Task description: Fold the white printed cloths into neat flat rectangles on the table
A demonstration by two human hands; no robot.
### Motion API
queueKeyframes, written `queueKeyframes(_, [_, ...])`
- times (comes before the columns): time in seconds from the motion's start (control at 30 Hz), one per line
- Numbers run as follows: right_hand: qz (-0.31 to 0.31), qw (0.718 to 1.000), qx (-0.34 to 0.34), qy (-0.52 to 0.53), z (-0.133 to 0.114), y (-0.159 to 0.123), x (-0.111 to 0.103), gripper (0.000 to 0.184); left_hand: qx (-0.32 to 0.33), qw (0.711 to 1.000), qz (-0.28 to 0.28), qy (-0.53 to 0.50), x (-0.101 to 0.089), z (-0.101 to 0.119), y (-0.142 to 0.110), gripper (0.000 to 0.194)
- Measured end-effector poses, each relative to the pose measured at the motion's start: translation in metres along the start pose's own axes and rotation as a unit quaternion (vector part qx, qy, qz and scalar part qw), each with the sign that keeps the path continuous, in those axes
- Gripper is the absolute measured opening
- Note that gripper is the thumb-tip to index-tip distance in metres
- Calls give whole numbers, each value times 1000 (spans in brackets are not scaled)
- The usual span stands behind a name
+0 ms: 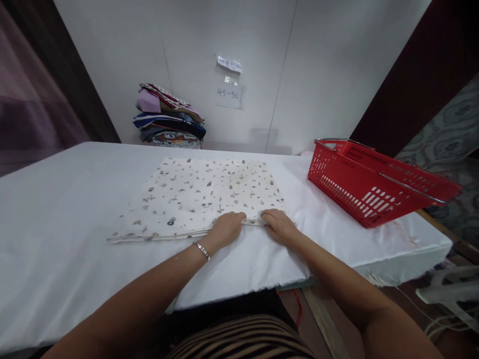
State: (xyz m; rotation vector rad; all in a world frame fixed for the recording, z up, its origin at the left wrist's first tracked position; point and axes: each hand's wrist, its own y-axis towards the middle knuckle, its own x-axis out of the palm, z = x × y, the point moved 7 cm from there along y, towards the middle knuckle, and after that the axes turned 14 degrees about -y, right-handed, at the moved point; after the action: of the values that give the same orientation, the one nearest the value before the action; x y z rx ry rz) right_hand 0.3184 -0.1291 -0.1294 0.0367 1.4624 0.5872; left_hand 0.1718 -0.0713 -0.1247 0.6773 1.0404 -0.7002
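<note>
A white cloth [194,194] printed with small grey and brown figures lies folded in layers on the table. My left hand [228,227], with a silver bracelet at the wrist, is closed on the cloth's near edge, right of its middle. Close to the near right corner, my right hand [279,225] grips the same edge, fingers on top. The thumbs are mostly hidden. Between the two hands a short stretch of layered edge shows. The cloth's far part rests flat.
A red plastic basket [348,184] with metal handles stands on the table's right side. Against the wall is a stack of folded fabrics [170,119]. A paper sign [229,94] reads 45-50. White fabric covers the table [67,199]. A white stool [449,289] stands at lower right.
</note>
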Motion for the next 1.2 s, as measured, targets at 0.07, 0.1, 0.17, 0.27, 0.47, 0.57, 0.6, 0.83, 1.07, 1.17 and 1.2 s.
queueKeyframes(0.07, [15,1000,-10,4,-5,0,-2,27,-7,1000,-1,-13,-2,-1,0,22])
queueKeyframes(0.1, [21,1000,-17,5,-8,1,-2,26,-8,1000,-2,-16,-3,-1,0,21])
queueKeyframes(0.17, [30,999,-32,1,-12,3,-2,22,-7,1000,-5,-18,-3,-1,0,20])
queueKeyframes(0.27, [25,999,-37,-18,-13,6,-1,17,-8,1000,-2,-19,-3,-2,0,19])
queueKeyframes(0.47, [1,998,-22,-53,-9,9,3,19,-6,1000,5,-22,-2,-3,0,17])
queueKeyframes(0.57, [-10,997,-25,-67,-10,9,3,18,4,1000,7,-13,-1,-2,-1,17])
queueKeyframes(0.6, [-13,997,-29,-66,-11,9,3,17,13,1000,9,-6,0,0,-2,16])
queueKeyframes(0.83, [27,997,-62,-47,-17,1,-9,19,77,997,11,27,-1,18,-10,20])
queueKeyframes(1.07, [-4,995,-65,-78,-13,-3,3,19,122,991,24,48,12,21,-7,18])
queueKeyframes(1.17, [-23,993,-53,-99,-12,-1,6,19,128,989,30,62,17,21,-6,14])
queueKeyframes(1.2, [-30,993,-47,-105,-13,1,5,18,127,989,33,64,16,21,-6,14])
